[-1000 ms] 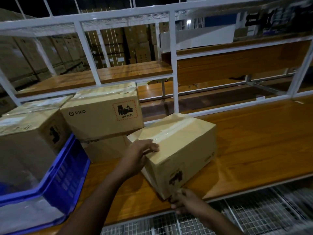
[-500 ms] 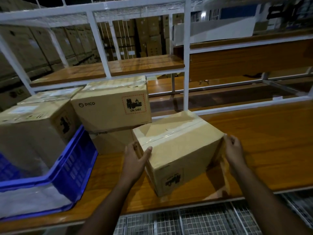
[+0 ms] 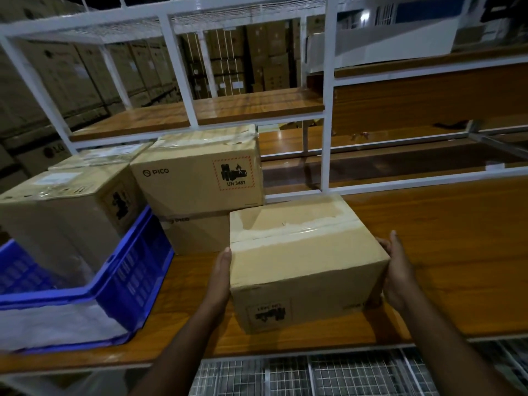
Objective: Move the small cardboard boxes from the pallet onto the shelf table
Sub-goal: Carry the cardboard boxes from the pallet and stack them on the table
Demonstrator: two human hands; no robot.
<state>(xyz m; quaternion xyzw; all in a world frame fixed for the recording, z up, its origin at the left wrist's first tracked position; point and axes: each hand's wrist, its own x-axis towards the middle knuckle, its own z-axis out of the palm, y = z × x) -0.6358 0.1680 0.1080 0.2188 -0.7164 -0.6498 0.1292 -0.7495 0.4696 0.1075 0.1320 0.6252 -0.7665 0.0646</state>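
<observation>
Fingers of the left hand (image 3: 221,277) lie straight and flat against the left side face of the taped cardboard box (image 3: 305,261); thumb tip at the top left corner edge. Fingers of the right hand (image 3: 397,277) extended along the right side face, thumb up near the top right edge. Both palms press inward; neither hand curls round an edge. The box is clamped between them.

White steel shelf frame (image 3: 328,110): uprights and crossbars across the whole upper view, wire mesh at top, a wooden upper shelf board (image 3: 200,112) behind the uprights.

Wooden counter (image 3: 457,252): orange-brown planks, runs full width. It carries everything listed below. Wire grid panel (image 3: 314,375) below its front edge.

Blue plastic crate (image 3: 134,270): at left on the counter, slotted walls, clear or white plastic sheet inside. A cardboard box (image 3: 71,212) sits just behind or in the crate; which, cannot tell.

Stack of two PICO boxes (image 3: 197,178): left of centre, against the frame. Top one shows the PICO mark and a red-hatched battery label, "UN 3481". The lower one is partly hidden.

Taped box again: rests on the counter, centre, near the front edge, its rear left corner close to or touching the lower PICO box. Clear tape runs across the top. Black printed mark on the front face, blurred.

Background: stacked cartons beyond the frame, dim.
</observation>
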